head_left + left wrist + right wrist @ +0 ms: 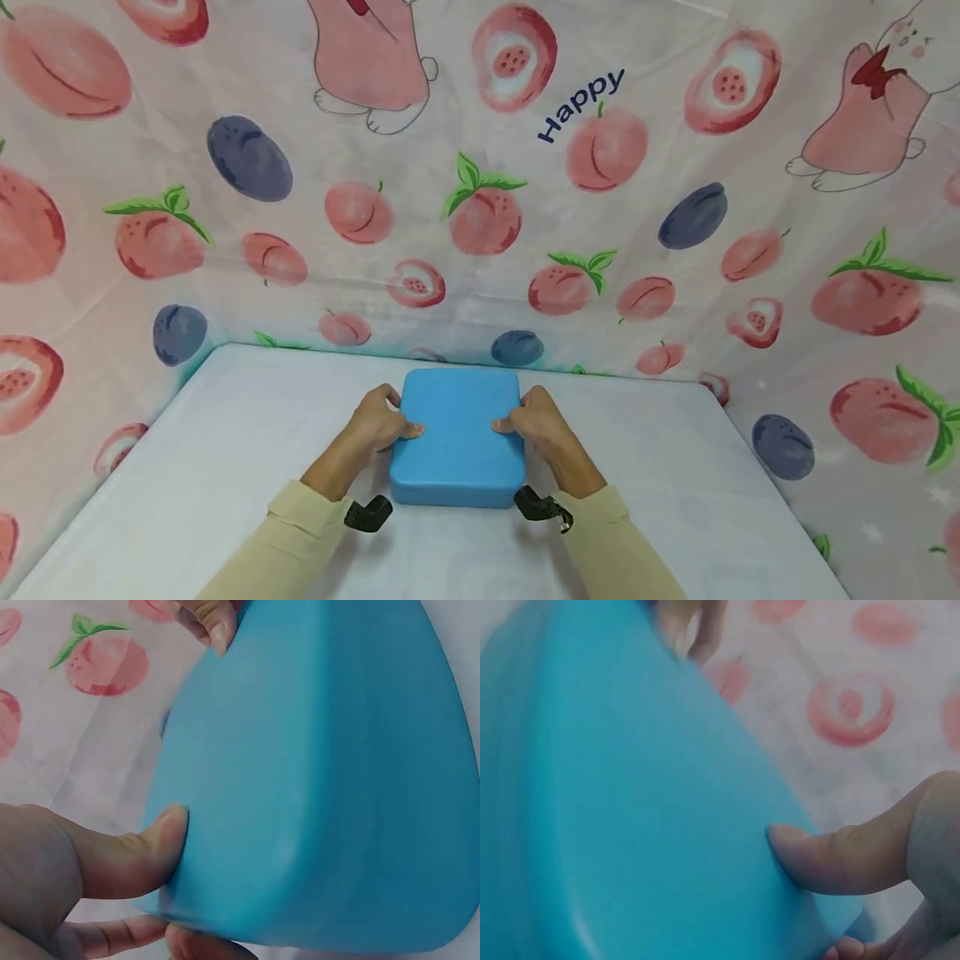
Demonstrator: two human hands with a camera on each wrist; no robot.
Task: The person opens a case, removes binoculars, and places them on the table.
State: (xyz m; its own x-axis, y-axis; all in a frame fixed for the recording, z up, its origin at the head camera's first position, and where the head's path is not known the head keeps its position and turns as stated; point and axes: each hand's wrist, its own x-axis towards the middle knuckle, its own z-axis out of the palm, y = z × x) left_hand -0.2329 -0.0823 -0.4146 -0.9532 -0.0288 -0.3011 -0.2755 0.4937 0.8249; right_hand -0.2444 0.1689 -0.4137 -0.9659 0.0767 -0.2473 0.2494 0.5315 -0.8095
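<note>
And here's the box (457, 437), blue and smooth with rounded corners, over the far middle of the bench (225, 500), broad face up and gripped from both sides! On the left, the left hand (378, 423) has firm hold of the side, thumb pressing on the top face, fingers tucked in at the lower edge, spread only as wide as the box is thick. Across on the right, the right hand (538, 417) mirrors it: thumb over the top near the right edge, fingers down the side, the box pinched between them. The two thumbs point inward toward each other, well apart on the blue. Is the box resting on the bench or just off it? From these angles, honestly, I can't tell. Now to the near side: a left sleeve (281, 546) and a right sleeve (618, 546), both pale yellow, come in below the hands. A black left mount (368, 513) and black right mount (542, 507) sit at the wrists, close by the box's near corners. Behind it all, past the bench's far edge, rises the cloth (420, 158), pink fruit and dark blue fruit everywhere, "Happy" lettered on it, a rabbit (870, 117) up at far right.
</note>
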